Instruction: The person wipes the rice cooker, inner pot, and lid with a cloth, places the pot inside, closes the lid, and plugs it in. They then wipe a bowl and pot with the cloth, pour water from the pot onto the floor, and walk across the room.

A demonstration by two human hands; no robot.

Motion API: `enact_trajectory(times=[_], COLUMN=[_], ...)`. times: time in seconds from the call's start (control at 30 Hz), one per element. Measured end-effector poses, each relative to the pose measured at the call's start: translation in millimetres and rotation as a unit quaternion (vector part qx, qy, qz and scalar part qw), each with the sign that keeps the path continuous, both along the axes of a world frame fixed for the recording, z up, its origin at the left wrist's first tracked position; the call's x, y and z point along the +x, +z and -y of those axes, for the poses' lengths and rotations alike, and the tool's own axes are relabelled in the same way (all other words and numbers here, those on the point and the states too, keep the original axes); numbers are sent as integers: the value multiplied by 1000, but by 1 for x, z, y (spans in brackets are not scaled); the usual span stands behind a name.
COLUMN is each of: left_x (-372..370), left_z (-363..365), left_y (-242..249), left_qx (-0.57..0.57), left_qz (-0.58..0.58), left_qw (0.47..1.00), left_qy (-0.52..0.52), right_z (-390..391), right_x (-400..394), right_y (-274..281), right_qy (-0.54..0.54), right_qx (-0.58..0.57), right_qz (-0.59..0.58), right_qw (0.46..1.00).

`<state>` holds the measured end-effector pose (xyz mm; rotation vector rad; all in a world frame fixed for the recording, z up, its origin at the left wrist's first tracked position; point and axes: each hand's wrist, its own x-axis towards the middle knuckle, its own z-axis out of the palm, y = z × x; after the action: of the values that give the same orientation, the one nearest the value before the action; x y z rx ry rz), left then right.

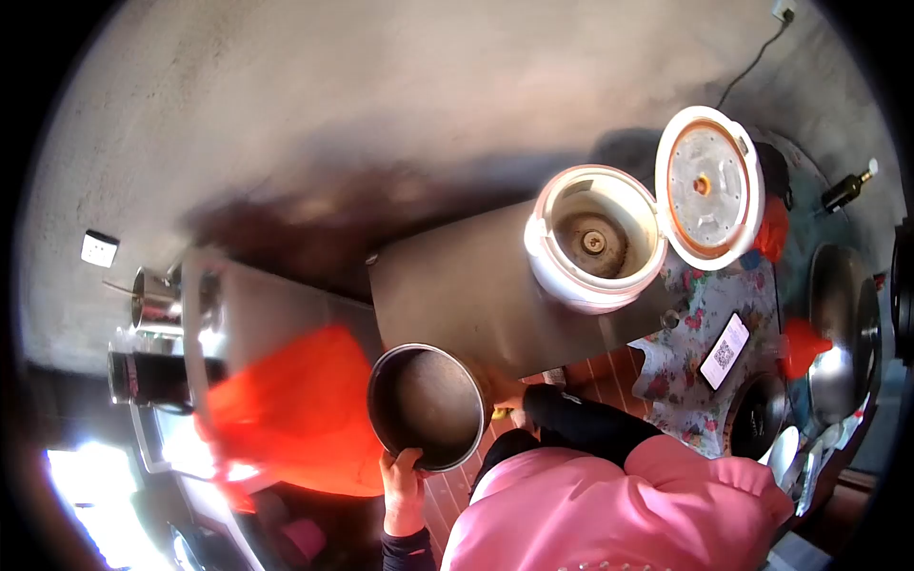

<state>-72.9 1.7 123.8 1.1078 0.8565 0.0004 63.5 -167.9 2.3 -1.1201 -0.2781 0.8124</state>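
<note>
The rice cooker inner pot (426, 407) is tilted so that its bare, greyish inside faces me. My left hand (405, 485) grips its lower rim, with the thumb over the edge. At the right side of the pot, my right hand (505, 388) supports it, and most of its fingers are hidden behind the wall. A white rice cooker (581, 293) stands farther up with its lid (709, 190) swung open to the right. Its round heating plate (595, 244) shows at the bottom, with brown marks around it.
The cooker stands on a brown tabletop (457, 285). To the right are a floral cloth (681, 395), a card with a QR code (725, 350), a wok (838, 333) and a dark bottle (845, 193). A red-orange bag (295, 409) and metal containers (157, 303) are at left.
</note>
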Motion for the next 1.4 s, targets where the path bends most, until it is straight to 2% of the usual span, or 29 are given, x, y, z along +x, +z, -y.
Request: enact_trajectory(times=[0.03,0.07,0.13,0.2,0.23,0.27,0.3,0.33,0.43,0.5,0.57,0.6,0.63,0.67,0.7,0.77,0.83,0.9,0.93,1.03,1.17,1.33,1.4], left_x=[6,17,29,34,34,34,34,35,36,37,34,32,30,27,25,25,22,19,19,24,35,45,47], left_z=[5,16,24,26,26,24,22,21,22,29,30,29,26,19,14,8,4,1,1,10,28,35,38], left_y=[3,13,17,10,6,3,2,3,7,16,23,25,24,23,22,22,19,7,4,1,3,-11,-20], left_qx=[2,-15,-31,-44,-44,-32,-19,-17,-20,15,16,17,17,16,14,-1,-17,-17,-16,-16,1,14,90], left_qz=[1,-1,-5,10,10,14,18,19,16,-1,-17,-33,-33,-38,-42,-42,-46,-37,-39,-35,13,43,64], left_qw=[1000,1000,999,998,998,999,1000,1000,999,999,998,997,997,994,990,988,985,986,986,983,990,991,988], left_qy=[-8,19,44,37,32,14,-4,-6,-31,-29,-51,-72,-74,-102,-130,-149,-168,-161,-164,-178,-142,-125,-111], right_z=[8,16,31,38,38,38,38,40,47,58,69,65,61,58,56,50,37,34,32,21,15,18,19], right_x=[-4,-10,-24,-35,-35,-34,-33,-30,-20,-7,9,16,25,33,40,45,48,43,38,14,-16,-37,-43], right_y=[15,26,29,40,40,39,39,40,39,48,60,56,52,49,50,53,46,58,53,22,-15,-29,-35], right_qy=[-36,-72,-124,-186,-191,-219,-242,-259,-255,-267,-211,-213,-215,-164,-108,-95,-46,-23,-6,59,128,169,178], right_qx=[82,128,105,187,188,96,2,-4,55,27,-66,-14,-14,54,121,103,85,3,14,130,262,322,335], right_qz=[-151,-231,-114,-187,-186,-65,56,98,96,142,292,256,256,105,-48,-82,-179,-266,-296,-370,-420,-438,-442], right_qw=[985,962,980,946,945,969,969,961,961,953,931,943,942,979,986,987,979,964,955,918,859,822,813])
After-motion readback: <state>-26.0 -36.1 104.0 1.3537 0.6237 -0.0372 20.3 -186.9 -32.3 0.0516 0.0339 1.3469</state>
